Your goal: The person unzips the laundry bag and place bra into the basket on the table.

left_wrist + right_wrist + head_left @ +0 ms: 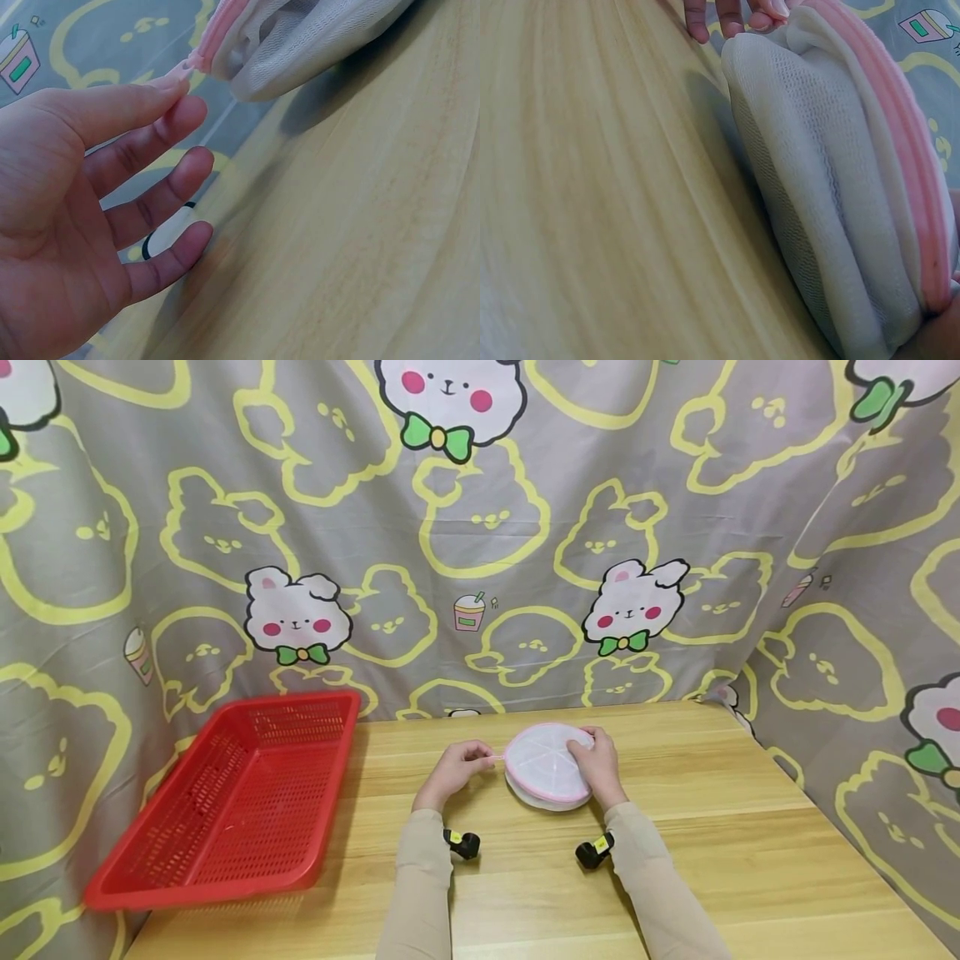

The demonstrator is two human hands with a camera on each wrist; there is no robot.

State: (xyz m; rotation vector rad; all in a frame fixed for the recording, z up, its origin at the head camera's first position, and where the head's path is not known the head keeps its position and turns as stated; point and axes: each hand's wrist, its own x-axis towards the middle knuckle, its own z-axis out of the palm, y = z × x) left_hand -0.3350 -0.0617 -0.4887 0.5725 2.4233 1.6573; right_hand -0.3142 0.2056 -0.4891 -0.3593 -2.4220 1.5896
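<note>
A round white mesh laundry bag (pixel 546 763) with a pink zipper edge (pixel 911 172) is at the middle of the wooden table, its top panel facing up. My left hand (pixel 455 768) is at its left side, pinching a small pink tab (pixel 183 69) at the end of the zipper between thumb and index finger. The other left fingers spread loosely below, as the left wrist view shows. On the opposite side my right hand (pixel 602 767) grips the bag's rim, thumb on the top panel and fingers round the far edge. Soft mesh folds sag under the zipper in the right wrist view.
A red plastic basket (pixel 318 827) with perforated walls stands on the left of the wooden table (pixel 525 906). Behind the table hangs a grey curtain (pixel 517 685) with cartoon prints, and it continues along both sides.
</note>
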